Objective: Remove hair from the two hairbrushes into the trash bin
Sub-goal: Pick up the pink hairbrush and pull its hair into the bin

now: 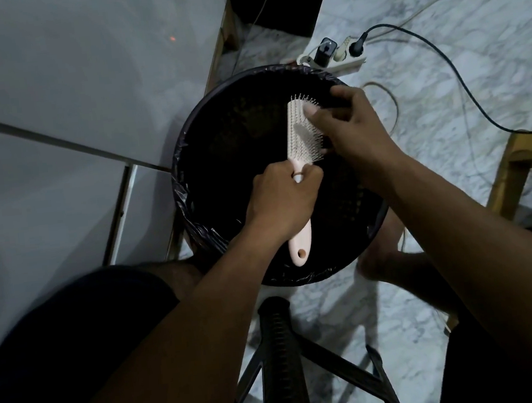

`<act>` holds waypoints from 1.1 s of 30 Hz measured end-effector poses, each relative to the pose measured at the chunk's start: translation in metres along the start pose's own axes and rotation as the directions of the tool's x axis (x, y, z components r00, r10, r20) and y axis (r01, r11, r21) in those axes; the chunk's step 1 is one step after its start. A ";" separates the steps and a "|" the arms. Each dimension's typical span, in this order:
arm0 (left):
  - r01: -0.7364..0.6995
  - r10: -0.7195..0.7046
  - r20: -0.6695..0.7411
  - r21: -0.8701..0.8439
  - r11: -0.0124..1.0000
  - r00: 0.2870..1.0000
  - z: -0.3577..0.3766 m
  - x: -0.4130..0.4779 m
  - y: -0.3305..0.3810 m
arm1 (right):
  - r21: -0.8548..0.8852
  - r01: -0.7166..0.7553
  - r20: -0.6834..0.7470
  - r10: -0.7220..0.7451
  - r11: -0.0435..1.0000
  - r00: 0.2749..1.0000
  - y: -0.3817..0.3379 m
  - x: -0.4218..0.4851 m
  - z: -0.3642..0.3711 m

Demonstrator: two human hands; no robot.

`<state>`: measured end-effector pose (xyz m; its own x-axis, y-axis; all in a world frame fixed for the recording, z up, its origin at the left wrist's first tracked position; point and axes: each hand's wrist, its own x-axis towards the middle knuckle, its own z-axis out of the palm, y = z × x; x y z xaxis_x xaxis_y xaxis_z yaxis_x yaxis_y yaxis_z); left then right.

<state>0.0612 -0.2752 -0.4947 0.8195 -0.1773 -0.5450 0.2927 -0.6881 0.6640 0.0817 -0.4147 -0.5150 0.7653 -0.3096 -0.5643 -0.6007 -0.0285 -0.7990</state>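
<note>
Starting at the left, a pale bench (51,75) stands beside the trash bin (186,163), whose black liner hides whatever lies inside. Over the bin's mouth the left hand (282,196) has its grip clenched around the handle of the pink hairbrush (300,133), bristles turned to the right and the handle's end pointing near. To the right of the brush head, the right hand (353,128) presses its fingers (312,110) into the bristles at the far end; its grip looks pinched, apparently on hair, though any strands are too dark to make out. Only one brush is visible; the second is out of view. Farther right, a power strip (338,59) and cables lie on the marble floor (472,67).

The likely mishap is pulled hair drifting outside the rim if the right hand lifts away toward the right before letting go. A hard tug could also twist the brush in the left hand's hold and drop it into the bin.
</note>
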 end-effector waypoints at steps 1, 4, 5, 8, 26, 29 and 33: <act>-0.004 0.004 0.016 -0.008 1.000 1.000 0.001 0.000 0.000 | -0.007 0.025 0.018 -0.025 1.000 1.000 0.000 0.000 -0.001; -0.006 0.009 0.075 -0.050 0.999 0.997 0.003 -0.001 -0.001 | 0.000 0.082 -0.039 -0.082 0.997 0.996 0.002 0.002 -0.004; -0.005 0.010 0.091 -0.061 0.998 0.996 0.004 -0.002 -0.002 | 0.004 0.104 -0.078 -0.103 0.995 0.992 0.003 0.004 -0.006; -0.024 0.029 0.116 -0.043 0.999 0.993 0.005 -0.004 -0.002 | -0.030 0.129 -0.162 -0.132 0.991 0.978 0.006 0.008 -0.011; -0.019 0.011 0.107 0.075 0.997 0.994 -0.017 -0.018 -0.017 | -0.392 -0.053 -0.341 -0.092 0.919 0.935 0.004 -0.010 0.003; 0.053 -0.057 0.049 0.088 0.995 0.997 -0.023 -0.028 -0.025 | -0.532 -0.039 -0.323 -0.160 0.846 0.933 0.008 -0.020 0.004; 0.143 -0.145 0.013 0.111 0.983 0.989 -0.041 -0.043 -0.030 | -0.557 0.011 -0.032 -0.035 0.830 0.999 -0.003 -0.048 0.000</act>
<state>0.0373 -0.2178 -0.4700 0.7616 -0.0849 -0.6424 0.3500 -0.7804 0.5182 0.0473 -0.3998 -0.4855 0.7779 -0.3385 -0.5295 -0.6191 -0.5569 -0.5537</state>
